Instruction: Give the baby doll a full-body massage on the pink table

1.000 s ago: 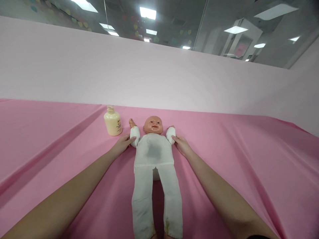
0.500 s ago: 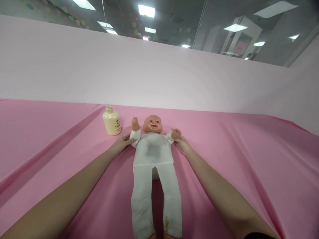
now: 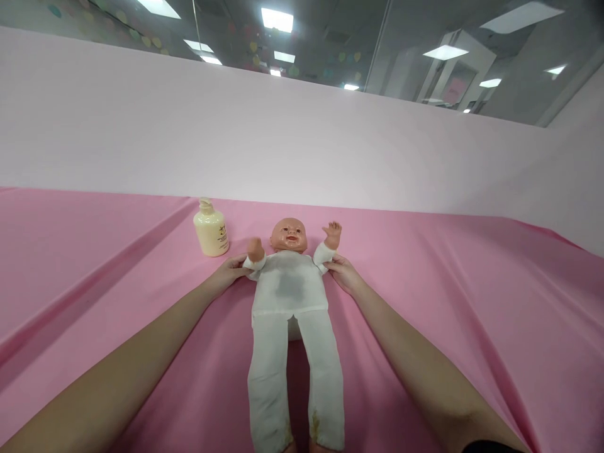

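Cream-coloured pump bottle stands near, contents indiscernible; left hand and right hand pinch opposite white sleeves of the baby doll lying face-up between them.

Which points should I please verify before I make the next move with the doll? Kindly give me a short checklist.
1. Left hand gripping the doll's arm nearer the bottle: ok.
2. Right hand gripping the doll's other arm: ok.
3. Doll lying face up on the pink cloth: ok.
4. Pump bottle standing upright: ok.
5. Doll's clothing free of marks: not ok; dark patch on the chest, brownish stain near one ankle.
6. Pump locked: cannot tell.
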{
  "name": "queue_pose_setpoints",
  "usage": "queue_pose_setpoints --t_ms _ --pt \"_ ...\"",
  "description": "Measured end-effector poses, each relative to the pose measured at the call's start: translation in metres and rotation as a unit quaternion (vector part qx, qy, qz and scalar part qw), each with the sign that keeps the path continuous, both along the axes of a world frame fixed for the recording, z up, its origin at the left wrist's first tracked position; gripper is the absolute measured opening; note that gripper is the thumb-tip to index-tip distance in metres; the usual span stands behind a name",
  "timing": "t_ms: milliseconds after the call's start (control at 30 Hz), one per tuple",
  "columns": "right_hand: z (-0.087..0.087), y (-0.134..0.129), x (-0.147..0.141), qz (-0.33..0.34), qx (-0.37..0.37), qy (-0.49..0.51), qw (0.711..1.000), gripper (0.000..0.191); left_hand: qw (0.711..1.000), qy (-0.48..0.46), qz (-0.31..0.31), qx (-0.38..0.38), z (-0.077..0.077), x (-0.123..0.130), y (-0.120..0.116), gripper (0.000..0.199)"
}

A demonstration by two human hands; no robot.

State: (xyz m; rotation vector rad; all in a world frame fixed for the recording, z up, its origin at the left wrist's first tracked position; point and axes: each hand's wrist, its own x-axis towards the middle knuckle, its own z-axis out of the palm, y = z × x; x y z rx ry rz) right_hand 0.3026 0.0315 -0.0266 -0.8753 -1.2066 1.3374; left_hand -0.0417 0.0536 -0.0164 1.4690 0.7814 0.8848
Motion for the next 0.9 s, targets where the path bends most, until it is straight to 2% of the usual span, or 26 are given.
queue_pose_setpoints --t_ms 100,167,267,367,467,567,767,900 --pt "0.004 -0.004 -0.001 0.006 0.001 -0.029 1.0 0.024 0.999 0.008 -0.028 0.017 0.005 0.0 -0.004 0.042" --pt "0.004 -0.005 -0.001 0.004 -0.002 -0.033 0.999 0.024 1.0 0.007 -0.025 0.016 0.007 0.001 -0.006 0.042" --pt "0.001 -0.004 -0.002 -0.019 0.003 -0.017 1.0 0.03 1.0 0.004 -0.001 0.001 0.005 0.002 -0.004 0.04" --pt "-0.003 0.001 -0.004 -0.048 0.017 0.012 0.999 0.035 0.999 0.003 0.033 0.001 -0.002 0.003 0.002 0.048" --pt "-0.007 0.005 -0.004 -0.045 0.018 0.021 0.999 0.036 0.997 0.023 0.072 0.003 -0.009 0.002 0.006 0.053" --pt "-0.008 0.005 -0.002 -0.034 -0.002 0.006 0.999 0.033 0.995 0.047 0.083 0.011 -0.008 0.002 0.005 0.05" --pt "0.0 -0.001 0.0 0.008 0.012 0.013 1.0 0.036 1.0 0.012 0.0 0.027 0.006 0.0 -0.006 0.037" --pt "0.001 -0.002 0.001 0.014 -0.003 -0.012 1.0 0.028 0.998 0.025 -0.018 0.054 0.005 -0.001 -0.004 0.037"
